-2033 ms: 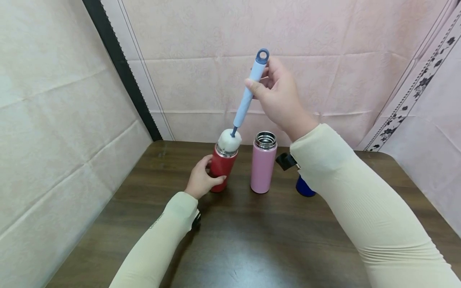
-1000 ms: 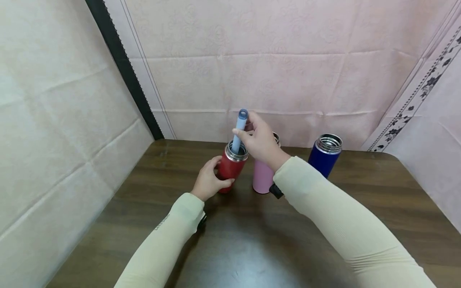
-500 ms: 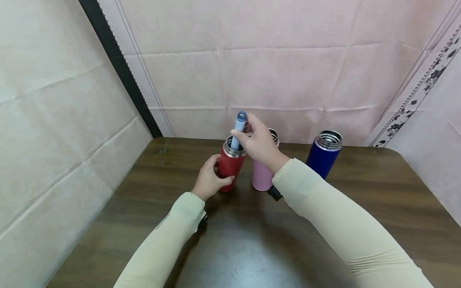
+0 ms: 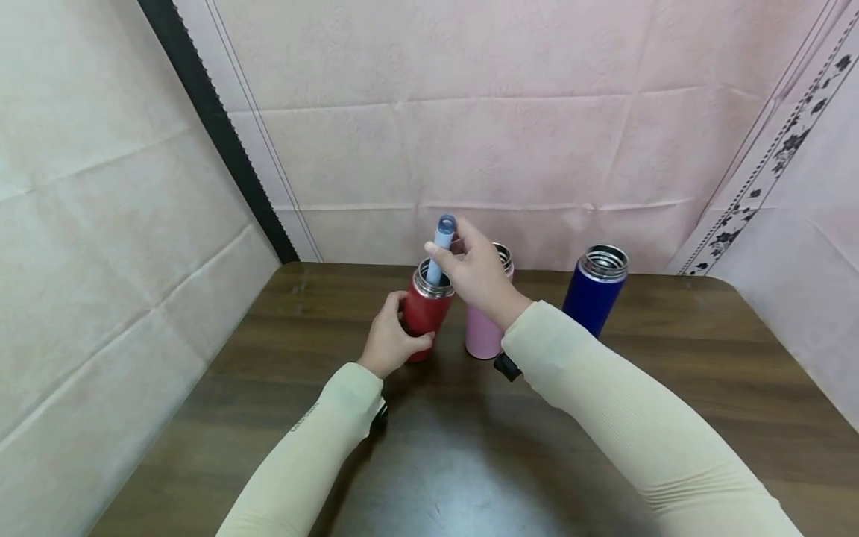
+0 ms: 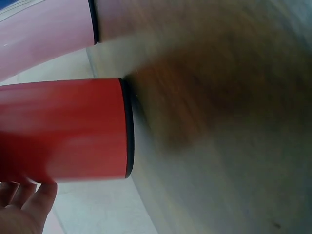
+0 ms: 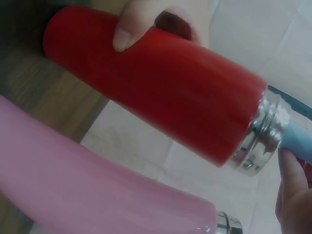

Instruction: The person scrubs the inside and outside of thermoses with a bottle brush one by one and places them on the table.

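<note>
Tech 1: Landmark = red btl [image 4: 424, 317]. State of L hand [image 4: 391, 339]?

Tech 2: We see it curved partway round the red btl, lower half: thumb on the near side, fingers on the left/far side. Grip = held, not fully encircled.

Tech 1: R hand [image 4: 479, 270]?

Tech 2: Above and to the right of the red btl. We note thumb + fingers closed in a pinch on the light-blue handle [image 4: 439, 250], just below its dark-blue end ring [image 4: 447, 224].

Tech 1: Handle pos.?

Tech 2: Projects up from the mouth of the red btl; lower part is inside, so we can't see it. Neck [image 6: 261, 131] = silver, threaded, uncapped.

Tech 1: Is the red btl base flat on the table [image 4: 470, 462]?

Tech 2: We can't tell from these views.

Tech 1: Adjacent items?

Tech 2: Pink btl [image 4: 483, 332], just right of the red btl, apart, partly behind the R hand. Blue btl [image 4: 593, 298], farther right, partly behind the R sleeve [image 4: 624, 403]. Both uncapped, w/ silver necks.
</note>
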A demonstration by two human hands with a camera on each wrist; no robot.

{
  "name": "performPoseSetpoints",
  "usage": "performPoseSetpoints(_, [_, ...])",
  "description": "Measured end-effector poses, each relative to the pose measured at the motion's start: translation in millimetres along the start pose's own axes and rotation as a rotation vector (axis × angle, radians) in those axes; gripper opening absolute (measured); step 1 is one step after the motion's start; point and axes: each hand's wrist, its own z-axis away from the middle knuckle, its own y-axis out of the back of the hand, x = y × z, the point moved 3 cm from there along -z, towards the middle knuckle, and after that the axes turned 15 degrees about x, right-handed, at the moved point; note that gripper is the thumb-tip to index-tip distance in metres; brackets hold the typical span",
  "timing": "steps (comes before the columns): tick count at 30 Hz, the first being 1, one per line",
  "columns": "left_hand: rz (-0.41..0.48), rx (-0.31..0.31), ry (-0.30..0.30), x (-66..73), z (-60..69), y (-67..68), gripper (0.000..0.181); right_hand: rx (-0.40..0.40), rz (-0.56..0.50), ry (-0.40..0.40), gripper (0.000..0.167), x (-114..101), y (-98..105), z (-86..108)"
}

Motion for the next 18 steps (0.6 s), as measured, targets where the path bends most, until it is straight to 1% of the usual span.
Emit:
performPoseSetpoints(2, [0.01,0.002,-0.007,1.0,-0.2,-0.3,0.075,0.009,-0.007,0.007,0.021,-2,2,0.5])
performPoseSetpoints(5, [0.018,0.013,-0.032,3.7,-1.1,0.5,0.074,0.032,-0.033,0.028,0.018,-6,7,-0.3])
performPoseSetpoints(10, [0.013,0.04,-0.068,9.1,-2.2,5.1,0.071,0.073,-0.09,0.058,0.018,-15,17,-3.0])
performPoseSetpoints(14, [-0.012,0.051,-0.066,9.8,-0.1,9.2,0.073,0.094,-0.184,0.052,0.016,-22,29,-3.0])
performPoseSetpoints(18, [-0.052,0.058,-0.092,11.8,3.1,10.4,0.074,0.134,-0.288,0.038,0.009,-24,42,-0.4])
